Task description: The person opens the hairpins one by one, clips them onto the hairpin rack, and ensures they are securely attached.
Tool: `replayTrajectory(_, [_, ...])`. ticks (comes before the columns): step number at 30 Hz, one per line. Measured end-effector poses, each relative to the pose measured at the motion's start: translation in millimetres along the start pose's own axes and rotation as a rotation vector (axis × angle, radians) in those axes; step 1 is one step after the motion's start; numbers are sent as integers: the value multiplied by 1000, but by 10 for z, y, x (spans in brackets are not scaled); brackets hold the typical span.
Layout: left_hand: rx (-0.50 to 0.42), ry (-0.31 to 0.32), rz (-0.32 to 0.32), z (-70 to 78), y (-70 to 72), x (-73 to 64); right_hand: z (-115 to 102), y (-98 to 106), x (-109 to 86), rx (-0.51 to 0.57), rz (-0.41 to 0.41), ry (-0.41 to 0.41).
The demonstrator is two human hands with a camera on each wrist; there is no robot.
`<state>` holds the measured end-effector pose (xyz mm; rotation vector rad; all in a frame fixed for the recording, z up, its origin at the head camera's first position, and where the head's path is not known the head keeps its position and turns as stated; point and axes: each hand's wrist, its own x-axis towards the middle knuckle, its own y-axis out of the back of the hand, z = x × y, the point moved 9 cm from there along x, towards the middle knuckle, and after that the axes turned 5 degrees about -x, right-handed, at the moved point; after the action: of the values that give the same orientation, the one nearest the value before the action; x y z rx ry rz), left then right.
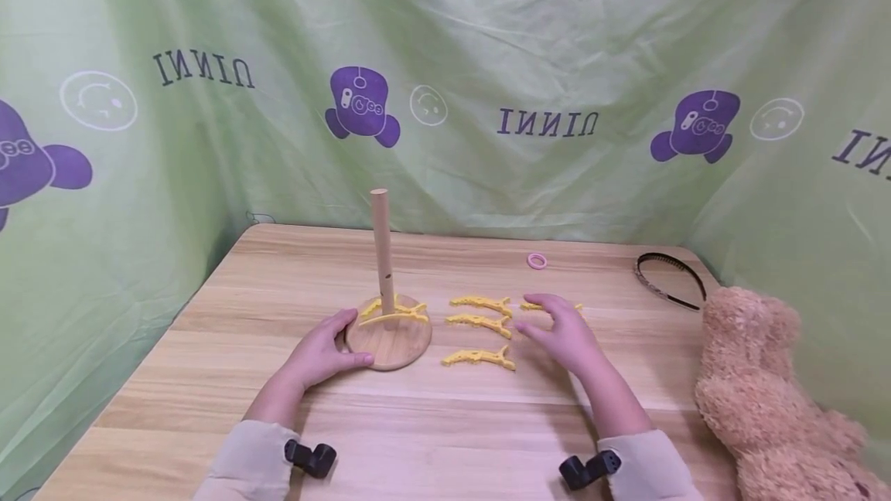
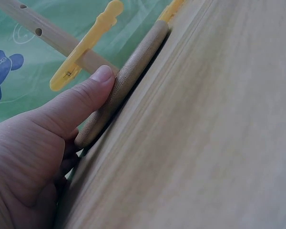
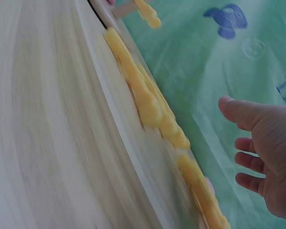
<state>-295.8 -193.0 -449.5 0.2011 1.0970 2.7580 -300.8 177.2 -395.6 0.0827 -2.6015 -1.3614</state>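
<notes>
Plainly, left hand (image 1: pixel 322 354) gripping the wooden base (image 1: pixel 397 350), right hand (image 1: pixel 567 335) loosely spread, empty, plush toy (image 1: pixel 762 385) only in head view.

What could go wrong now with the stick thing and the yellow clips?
The left hand holds the edge of the round wooden base. If it jerks, the tall post might wobble or tip.

The right hand hovers among loose yellow clips, some lying close together. It might bump one while reaching for another.
</notes>
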Motion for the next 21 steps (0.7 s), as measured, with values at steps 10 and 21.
replayTrajectory(10, [0,31,-12,-15,4,-15,644,222,-142,-49,-24,-128])
replayTrajectory(21, [3,21,-7,-15,4,2,838,216,-223,-42,-95,-146])
